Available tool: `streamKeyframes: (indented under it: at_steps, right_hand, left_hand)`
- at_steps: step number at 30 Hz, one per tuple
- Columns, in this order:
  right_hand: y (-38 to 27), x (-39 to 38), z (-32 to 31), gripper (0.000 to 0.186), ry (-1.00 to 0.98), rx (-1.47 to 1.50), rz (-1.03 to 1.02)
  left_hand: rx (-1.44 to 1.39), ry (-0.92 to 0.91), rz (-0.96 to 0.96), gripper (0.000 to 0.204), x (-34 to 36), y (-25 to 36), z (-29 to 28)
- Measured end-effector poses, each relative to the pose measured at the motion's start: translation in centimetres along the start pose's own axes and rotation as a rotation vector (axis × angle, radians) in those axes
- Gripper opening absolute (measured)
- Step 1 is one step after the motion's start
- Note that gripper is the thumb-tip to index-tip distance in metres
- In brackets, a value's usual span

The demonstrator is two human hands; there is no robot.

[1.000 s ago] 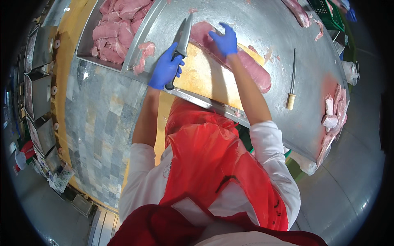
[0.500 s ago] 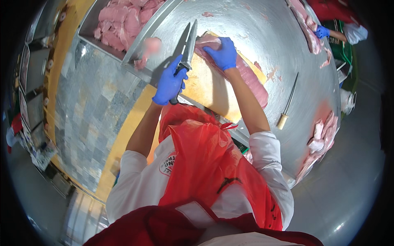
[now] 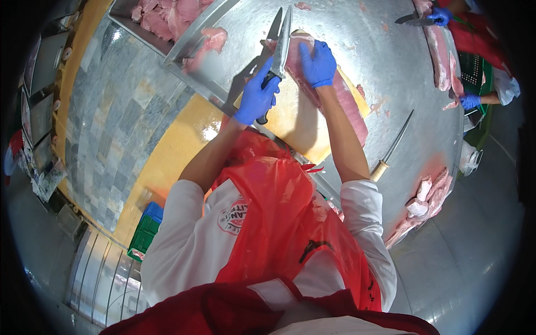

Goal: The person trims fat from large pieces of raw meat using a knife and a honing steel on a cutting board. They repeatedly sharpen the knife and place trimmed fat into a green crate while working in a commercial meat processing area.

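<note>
Meat slab [image 3: 350, 109] outside tray [image 3: 137, 32] of cuts [image 3: 174, 17]

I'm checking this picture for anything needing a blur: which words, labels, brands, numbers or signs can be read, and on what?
Round emblem on the white coat: lettering partly readable, but I won't copy it.
Dark marks on the red apron: too creased to tell whether they are writing.
Knife in the left hand: no readable text.
</note>
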State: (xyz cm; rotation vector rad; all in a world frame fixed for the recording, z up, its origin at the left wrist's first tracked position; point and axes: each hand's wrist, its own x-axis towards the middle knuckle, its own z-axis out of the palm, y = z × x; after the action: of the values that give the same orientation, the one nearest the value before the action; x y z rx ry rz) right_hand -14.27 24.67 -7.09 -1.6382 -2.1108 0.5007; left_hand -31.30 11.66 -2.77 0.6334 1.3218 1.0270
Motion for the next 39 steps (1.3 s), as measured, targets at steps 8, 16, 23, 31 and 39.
streamKeyframes:
  at_steps: [8, 16, 23, 31, 39]
  right_hand:
    - [-0.4, 0.3, -0.7, 0.044, -0.041, 0.02, 0.019]
    - [-0.5, 0.1, -0.5, 0.041, -0.059, 0.056, 0.037]
    - [-1.3, 1.6, -0.6, 0.05, -0.057, 0.059, -0.063]
    - [-0.4, 5.6, -0.9, 0.021, -0.314, 0.34, -0.135]
    - [-1.1, 5.0, -2.8, 0.018, -0.295, 0.404, 0.037]
  left_hand:
    - [0.086, -0.078, -0.074, 0.059, 0.4, 2.7, -0.5]
    - [-0.024, -0.012, 0.026, 0.055, 2.4, 4.0, -0.5]
    - [-0.036, 0.046, 0.052, 0.058, 3.4, 3.3, -2.8]
    - [-0.016, 0.006, -0.008, 0.058, 0.0, 2.8, -2.6]
    - [0.001, -0.009, -0.01, 0.058, -0.3, 2.7, -1.9]
